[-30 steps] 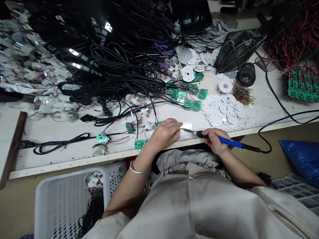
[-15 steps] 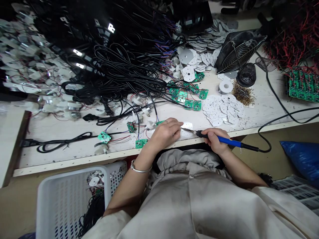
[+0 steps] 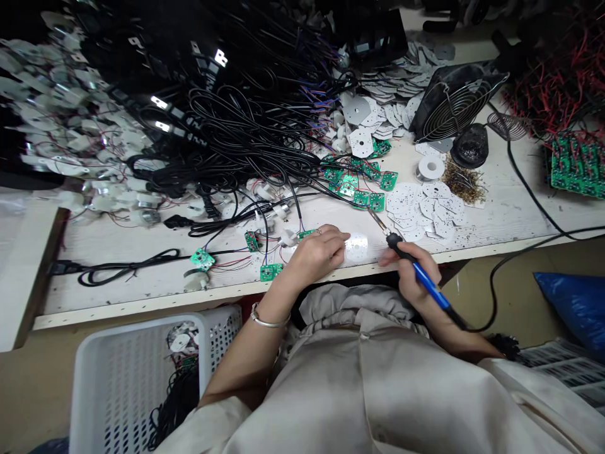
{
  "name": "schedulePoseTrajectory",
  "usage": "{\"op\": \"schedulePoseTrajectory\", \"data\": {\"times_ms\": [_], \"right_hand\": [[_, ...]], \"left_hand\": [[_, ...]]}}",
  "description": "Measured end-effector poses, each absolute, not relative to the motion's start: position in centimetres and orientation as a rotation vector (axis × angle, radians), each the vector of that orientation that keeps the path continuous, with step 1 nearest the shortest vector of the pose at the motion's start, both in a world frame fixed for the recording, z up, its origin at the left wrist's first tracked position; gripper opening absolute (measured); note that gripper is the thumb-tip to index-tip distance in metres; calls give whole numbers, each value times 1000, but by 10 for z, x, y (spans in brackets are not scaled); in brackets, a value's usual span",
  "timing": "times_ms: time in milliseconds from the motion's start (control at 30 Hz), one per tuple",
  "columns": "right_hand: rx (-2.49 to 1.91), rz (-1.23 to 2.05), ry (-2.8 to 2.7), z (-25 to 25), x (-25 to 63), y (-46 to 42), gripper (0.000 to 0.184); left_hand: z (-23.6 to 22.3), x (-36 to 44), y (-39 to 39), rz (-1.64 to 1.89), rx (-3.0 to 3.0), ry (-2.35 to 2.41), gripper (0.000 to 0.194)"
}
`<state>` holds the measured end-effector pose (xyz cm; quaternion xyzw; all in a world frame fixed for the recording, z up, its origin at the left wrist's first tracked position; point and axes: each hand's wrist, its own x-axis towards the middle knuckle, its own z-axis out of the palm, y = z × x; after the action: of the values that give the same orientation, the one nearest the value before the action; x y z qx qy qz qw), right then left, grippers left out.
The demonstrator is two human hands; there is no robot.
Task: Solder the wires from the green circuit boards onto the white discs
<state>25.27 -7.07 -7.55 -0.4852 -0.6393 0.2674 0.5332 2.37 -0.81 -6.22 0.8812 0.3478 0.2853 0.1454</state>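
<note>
My right hand grips a blue soldering iron. Its metal tip points up and left, off the plate, near the green circuit boards. My left hand rests on the bench with curled fingers pressed together at the left edge of a white round plate; what they pinch is hidden. Just left of that hand lie a small green circuit board and a white plastic motor with thin wires. Beyond the plate is a loose pile of similar white plates.
Black power cords heap across the back of the bench. A black fan, a solder spool and wire scraps lie at right. The iron's cord hangs past the front edge. A grey basket stands below left.
The soldering iron has lifted from the white plate, its tip swinging up and its handle end dropping. My right hand's fingers have spread somewhat around it. My left hand stays beside the plate.
</note>
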Motion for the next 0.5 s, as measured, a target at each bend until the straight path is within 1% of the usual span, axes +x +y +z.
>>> {"op": "schedulePoseTrajectory", "data": {"times_ms": [133, 267, 367, 500], "right_hand": [[-983, 367, -1844, -72, 238, -65, 44], [-1023, 119, -2035, -79, 233, -59, 41], [-1060, 63, -2073, -81, 234, -59, 37], [-1063, 86, -2094, -74, 236, -62, 38]], "left_hand": [[-61, 23, -9, 801, 2552, 1009, 12], [-61, 24, -10, 774, 2568, 1043, 12], [-60, 28, -10, 719, 2588, 1133, 12], [-52, 36, -16, 486, 2653, 1322, 12]]}}
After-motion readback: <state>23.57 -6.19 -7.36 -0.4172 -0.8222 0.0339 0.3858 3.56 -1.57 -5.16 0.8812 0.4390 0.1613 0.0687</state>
